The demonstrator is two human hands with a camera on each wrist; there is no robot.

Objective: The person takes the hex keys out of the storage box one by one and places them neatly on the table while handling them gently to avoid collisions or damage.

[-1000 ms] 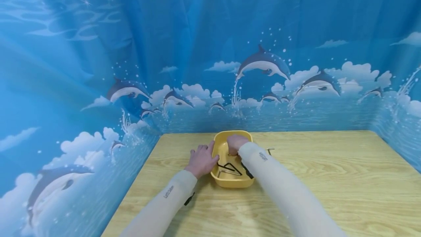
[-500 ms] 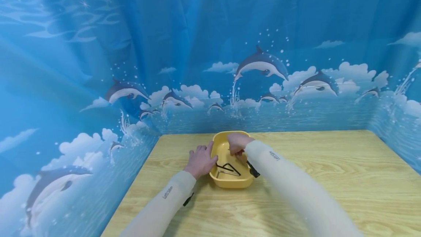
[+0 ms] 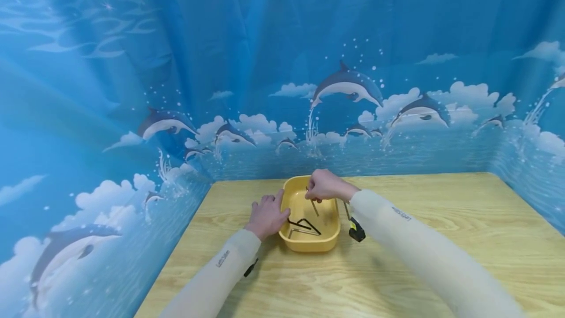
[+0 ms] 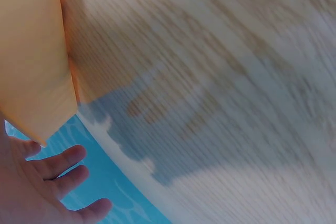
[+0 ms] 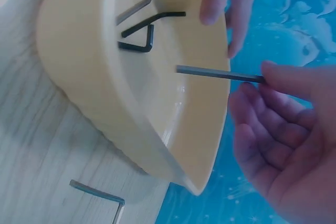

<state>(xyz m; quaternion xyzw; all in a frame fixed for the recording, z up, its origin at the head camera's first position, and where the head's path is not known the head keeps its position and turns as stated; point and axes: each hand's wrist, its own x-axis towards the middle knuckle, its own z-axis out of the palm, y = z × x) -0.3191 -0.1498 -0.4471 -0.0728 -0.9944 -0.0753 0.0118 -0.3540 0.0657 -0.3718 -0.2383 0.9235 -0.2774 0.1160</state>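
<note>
My right hand [image 3: 326,185] pinches a silver hex key [image 5: 218,73] between thumb and fingertips, above the far part of a yellow plastic bin [image 3: 309,247]. Its long arm points down into the bin; the fingers hide its other end. At the bin's left rim rests my left hand [image 3: 267,215], with one digit over the rim. In the left wrist view, that hand's fingers [image 4: 65,161] are loosely spread beside the bin wall. Inside the bin's near half lie two black hex keys, an upper black key [image 5: 170,13] and a lower black key [image 5: 135,48], beside a silver key [image 5: 134,10].
Another silver hex key [image 5: 97,191] lies on the wooden table [image 3: 419,239], just outside the bin's right side. A blue curtain [image 3: 265,63] printed with dolphins hangs behind the table and along its sides. The bin stands near the table's back edge.
My right hand has risen from inside the bin and swung slightly right, lifting the silver hex key into sight. My left hand has stayed on the rim.
</note>
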